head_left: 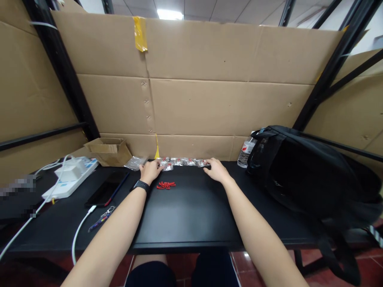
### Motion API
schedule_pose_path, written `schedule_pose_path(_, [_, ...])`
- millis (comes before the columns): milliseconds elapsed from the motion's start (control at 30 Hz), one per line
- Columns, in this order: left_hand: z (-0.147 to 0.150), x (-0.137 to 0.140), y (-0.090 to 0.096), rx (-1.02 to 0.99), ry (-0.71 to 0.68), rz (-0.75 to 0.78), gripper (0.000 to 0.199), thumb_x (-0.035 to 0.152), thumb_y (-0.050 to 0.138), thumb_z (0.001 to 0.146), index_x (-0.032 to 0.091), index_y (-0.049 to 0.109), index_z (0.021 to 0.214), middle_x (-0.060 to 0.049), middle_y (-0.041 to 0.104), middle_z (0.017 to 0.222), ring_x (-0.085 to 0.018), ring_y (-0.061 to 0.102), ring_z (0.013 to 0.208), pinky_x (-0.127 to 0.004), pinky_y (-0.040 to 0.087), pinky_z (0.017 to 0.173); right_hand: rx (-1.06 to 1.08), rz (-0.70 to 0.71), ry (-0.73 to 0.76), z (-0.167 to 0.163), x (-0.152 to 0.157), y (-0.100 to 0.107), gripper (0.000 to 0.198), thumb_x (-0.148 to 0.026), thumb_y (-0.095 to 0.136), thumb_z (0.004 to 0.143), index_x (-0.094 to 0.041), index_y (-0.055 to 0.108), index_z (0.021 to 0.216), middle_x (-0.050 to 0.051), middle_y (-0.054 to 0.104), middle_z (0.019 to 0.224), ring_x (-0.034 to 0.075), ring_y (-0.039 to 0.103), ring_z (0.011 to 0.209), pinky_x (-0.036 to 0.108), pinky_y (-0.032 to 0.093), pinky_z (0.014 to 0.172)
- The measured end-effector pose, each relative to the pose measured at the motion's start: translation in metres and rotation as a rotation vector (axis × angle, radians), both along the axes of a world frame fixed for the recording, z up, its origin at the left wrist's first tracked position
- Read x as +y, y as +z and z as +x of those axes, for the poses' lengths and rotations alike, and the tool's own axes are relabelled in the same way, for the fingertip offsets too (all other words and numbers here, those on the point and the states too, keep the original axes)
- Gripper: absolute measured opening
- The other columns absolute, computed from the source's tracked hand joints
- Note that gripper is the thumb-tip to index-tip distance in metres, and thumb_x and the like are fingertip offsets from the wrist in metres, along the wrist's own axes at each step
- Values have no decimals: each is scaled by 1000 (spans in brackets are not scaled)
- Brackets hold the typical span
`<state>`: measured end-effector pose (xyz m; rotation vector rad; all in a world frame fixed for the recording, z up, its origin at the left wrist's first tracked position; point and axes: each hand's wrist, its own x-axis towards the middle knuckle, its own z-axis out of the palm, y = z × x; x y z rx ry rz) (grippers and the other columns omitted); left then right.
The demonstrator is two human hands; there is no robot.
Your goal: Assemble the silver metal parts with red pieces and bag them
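Observation:
A row of small clear plastic packets with red bits inside lies along the back of the black table, by the cardboard wall. My left hand, with a dark band on its wrist, rests at the row's left end, fingers stretched out and touching a packet there. At the right end, my right hand has thumb and forefinger apart beside the last packet, touching its edge. Whether either hand grips a packet firmly is hard to see. Red looped cords lie in front of the row, nearer my left hand.
On the left are an open cardboard box, a crumpled plastic bag, a power strip with cables, a phone, a pen and a keychain. A water bottle and black backpack stand right.

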<state>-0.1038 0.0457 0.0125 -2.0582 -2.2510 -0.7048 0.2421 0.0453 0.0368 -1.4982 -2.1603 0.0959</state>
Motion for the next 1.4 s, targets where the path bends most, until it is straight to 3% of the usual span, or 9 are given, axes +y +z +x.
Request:
schedule_pose_path(67, [5, -5, 5, 18, 38, 63, 33, 46, 54, 90, 22, 66, 110, -16, 69, 117, -37, 56, 114, -52, 33, 96, -65, -85, 6, 14, 4, 0, 33, -35, 75, 78, -21, 71, 108, 11, 64, 113, 28, 59, 109, 33, 46, 90])
schedule_pose_path(133, [10, -12, 13, 17, -42, 53, 32, 47, 53, 90, 22, 69, 104, -15, 67, 120, -37, 55, 117, -52, 33, 97, -112, -221, 36, 27, 8, -1, 49, -38, 83, 68, -21, 71, 112, 11, 66, 113, 28, 63, 103, 33, 48, 87])
schedule_pose_path(233, [18, -24, 26, 16, -398, -97, 27, 51, 62, 84, 27, 75, 89, -8, 70, 114, -33, 53, 121, -45, 34, 101, -126, -337, 50, 40, 13, -3, 60, -30, 89, 58, -21, 71, 115, 10, 69, 110, 26, 67, 97, 31, 49, 85])
schedule_pose_path(333, [27, -34, 32, 56, -608, -221, 22, 48, 75, 73, 30, 77, 85, -4, 73, 109, -32, 52, 123, -42, 32, 104, -93, -271, -22, 44, 15, -6, 57, -20, 86, 57, -20, 72, 112, 11, 69, 114, 24, 68, 97, 29, 49, 83])
schedule_pose_path(500, [38, -34, 27, 38, -591, -322, 12, 38, 75, 72, 28, 75, 77, -3, 76, 88, -26, 65, 97, -40, 36, 100, -12, -355, -23, 47, 14, -6, 44, -13, 83, 56, -19, 73, 99, 3, 73, 83, 17, 68, 74, 24, 48, 67])
schedule_pose_path(600, [39, -34, 28, 21, -616, -317, 10, 37, 72, 74, 27, 74, 76, -1, 77, 83, -24, 67, 90, -38, 35, 100, 10, -340, -31, 49, 12, -4, 44, -12, 83, 55, -19, 73, 97, 2, 72, 82, 17, 67, 72, 23, 47, 63])
schedule_pose_path(1000, [35, -40, 43, -159, -591, -196, 17, 43, 72, 76, 26, 73, 76, 2, 77, 80, -20, 69, 86, -33, 37, 94, 100, -257, 14, 38, 3, 8, 37, -15, 83, 61, -18, 73, 97, 4, 74, 89, 15, 66, 67, 23, 48, 63])
schedule_pose_path(1167, [42, -36, 33, -124, -589, -81, 16, 40, 65, 84, 27, 73, 83, 0, 77, 85, -21, 68, 91, -35, 33, 96, 136, -196, 191, 19, -1, 8, 29, -21, 83, 65, -19, 73, 93, 3, 73, 91, 15, 65, 73, 25, 48, 70])
schedule_pose_path(1400, [49, -26, 14, -55, -586, -121, 23, 34, 68, 82, 29, 73, 104, -4, 77, 96, -26, 63, 107, -38, 33, 98, 130, -229, 378, -10, -12, 6, 28, -22, 82, 67, -20, 74, 94, 1, 73, 87, 16, 64, 77, 25, 47, 72])
